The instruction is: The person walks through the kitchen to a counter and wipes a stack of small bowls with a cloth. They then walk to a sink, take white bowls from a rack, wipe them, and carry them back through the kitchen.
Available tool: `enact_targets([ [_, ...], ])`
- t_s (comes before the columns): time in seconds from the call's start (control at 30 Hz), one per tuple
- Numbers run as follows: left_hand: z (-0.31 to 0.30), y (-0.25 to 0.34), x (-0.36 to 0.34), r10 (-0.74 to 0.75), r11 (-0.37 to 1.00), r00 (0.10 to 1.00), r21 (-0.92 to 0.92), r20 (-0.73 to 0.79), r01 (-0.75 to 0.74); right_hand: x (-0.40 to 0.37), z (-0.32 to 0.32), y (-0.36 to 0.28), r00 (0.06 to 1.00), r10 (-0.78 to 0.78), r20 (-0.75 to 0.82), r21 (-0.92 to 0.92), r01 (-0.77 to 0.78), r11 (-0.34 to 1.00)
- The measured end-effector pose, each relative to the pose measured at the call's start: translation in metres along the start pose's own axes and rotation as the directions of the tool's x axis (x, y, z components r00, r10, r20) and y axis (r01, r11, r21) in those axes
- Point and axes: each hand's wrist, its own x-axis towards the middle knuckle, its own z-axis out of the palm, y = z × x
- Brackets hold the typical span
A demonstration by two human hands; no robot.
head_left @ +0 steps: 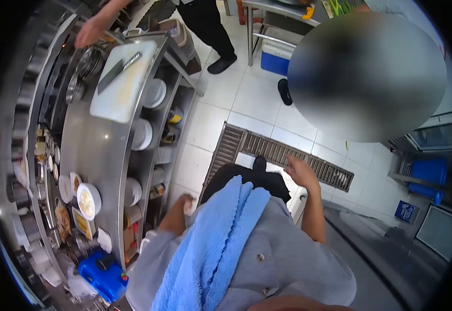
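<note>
My left hand (183, 203) hangs low beside the steel counter's lower shelves (156, 171). Its fingers are curled, and a small white thing shows at them; whether it is held is unclear. My right hand (301, 172) is raised over the floor drain grate (288, 153), fingers spread, holding nothing. A blue towel (213, 243) lies over my grey shirt (288, 259). My black shoe (259, 165) stands near the grate.
A curved steel counter (94, 145) carries a white cutting board (117, 88) with a cleaver (118, 70), a bowl (88, 201) and small containers. Plates (154, 93) fill the shelves below. Another person's hand (88, 33) reaches in at the top. A blue jug (104, 276) and a blue cooler (275, 61) stand nearby.
</note>
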Motion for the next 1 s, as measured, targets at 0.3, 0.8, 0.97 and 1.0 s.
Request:
enact_targets([
  [0.3,-0.024,0.109,0.022,-0.113,0.595,0.986,-0.786,0.124,0.167,0.299,-0.158,-0.076,0.958,-0.278,0.066,-0.222,0.286,0.932],
  [0.8,-0.636,0.528,0.147,0.556,0.442,0.631,-0.450,-0.541,-0.776,0.624,-0.226,-0.156,0.862,-0.296,0.411,-0.047,0.344,0.938],
  [0.97,-0.759,0.605,0.221,0.560,0.431,0.694,-0.556,-0.453,-0.711,0.790,-0.292,-0.212,0.869,-0.446,0.214,-0.083,0.471,0.878],
  [1.0,-0.772,0.608,0.239,0.568,0.436,0.695,-0.555,-0.441,-0.709,0.820,-0.307,-0.221,0.860,-0.487,0.155,-0.098,0.504,0.858],
])
